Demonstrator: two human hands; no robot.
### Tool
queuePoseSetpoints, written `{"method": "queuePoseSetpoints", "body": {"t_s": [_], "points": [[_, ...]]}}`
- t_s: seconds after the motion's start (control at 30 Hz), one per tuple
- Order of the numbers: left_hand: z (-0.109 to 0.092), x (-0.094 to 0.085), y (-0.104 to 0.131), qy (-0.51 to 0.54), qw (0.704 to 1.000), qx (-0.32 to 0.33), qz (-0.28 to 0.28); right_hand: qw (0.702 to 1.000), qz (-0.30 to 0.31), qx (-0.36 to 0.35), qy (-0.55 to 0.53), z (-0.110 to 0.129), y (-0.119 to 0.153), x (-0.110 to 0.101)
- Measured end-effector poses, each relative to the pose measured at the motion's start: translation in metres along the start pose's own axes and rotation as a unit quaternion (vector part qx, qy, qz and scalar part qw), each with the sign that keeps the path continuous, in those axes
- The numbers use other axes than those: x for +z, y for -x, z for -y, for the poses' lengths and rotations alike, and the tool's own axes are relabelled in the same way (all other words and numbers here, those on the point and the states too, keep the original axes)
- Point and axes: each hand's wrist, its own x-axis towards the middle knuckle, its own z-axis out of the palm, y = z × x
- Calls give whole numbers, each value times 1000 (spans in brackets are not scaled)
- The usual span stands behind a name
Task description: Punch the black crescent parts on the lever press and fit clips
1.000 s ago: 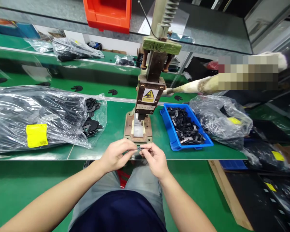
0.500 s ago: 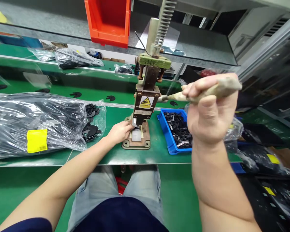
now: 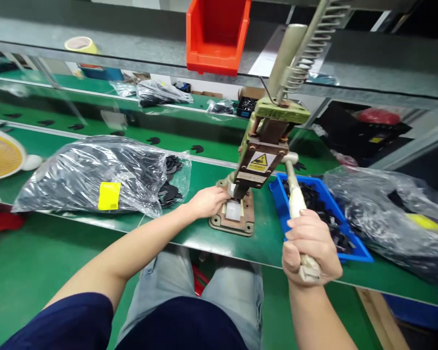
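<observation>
Gripping the press lever (image 3: pixel 297 197), the right hand (image 3: pixel 314 245) had its fingers wrapped round the pale handle. The left hand (image 3: pixel 209 201) reached in beside the ram (image 3: pixel 240 190), its fingers drawn together; whether they pinched a part could not be told. The lever press (image 3: pixel 273 130) stood on the green bench (image 3: pixel 266 236), a white block (image 3: pixel 233 211) on its base plate (image 3: pixel 248 214). Good work here, as a judgement, called for the part sitting square beneath the ram, the left fingertips well clear of it, and one even pull on the lever; the warning label (image 3: pixel 262 161) suited that caution.

Counted, there were one press, one lever, one blue tray (image 3: pixel 280 201), one red bin (image 3: pixel 213 63), one tape roll (image 3: pixel 91 47), and two large plastic bags on the bench, one left of the press (image 3: pixel 83 170), one beyond the tray. At least seven notched black pieces (image 3: pixel 197 148) lay behind; the tray's overlapping parts defied counting.
</observation>
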Motion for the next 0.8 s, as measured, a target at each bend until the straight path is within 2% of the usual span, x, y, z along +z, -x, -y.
{"method": "queuePoseSetpoints", "body": {"t_s": [0.1, 0.23, 0.33, 0.43, 0.6, 0.8], "points": [[35, -35, 15, -68, 994, -73, 51, 1000, 6, -3, -2, -2, -1, 0], [104, -84, 47, -156, 961, -131, 186, 1000, -2, 0, -2, -1, -1, 0], [137, -98, 66, -143, 944, -139, 262, 1000, -15, 13, 3, -1, -1, 2], [146, -92, 72, -120, 944, -114, 285, 1000, -20, 13, 6, 0, -1, 3], [146, -81, 57, -85, 950, -116, 276, 1000, -18, 15, 14, -1, -2, 3], [154, -101, 45, -57, 948, -128, 286, 1000, -19, 17, 14, 0, -1, 4]]}}
